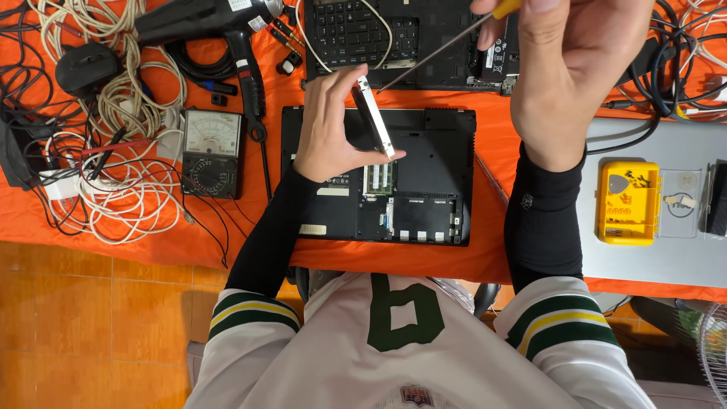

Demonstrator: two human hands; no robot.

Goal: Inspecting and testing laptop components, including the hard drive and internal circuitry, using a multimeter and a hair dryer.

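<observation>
Our left hand (327,125) clamps hard drive (373,117) on edge above opened laptop base (424,178), side screw exposed; right hand (579,64) pinches screwdriver (443,49), tip at drive edge.

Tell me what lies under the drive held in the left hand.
Under the drive, held on edge by the left hand, is the opened black laptop base with green memory modules exposed. The hand and drive cover the base's upper-left area.
</observation>
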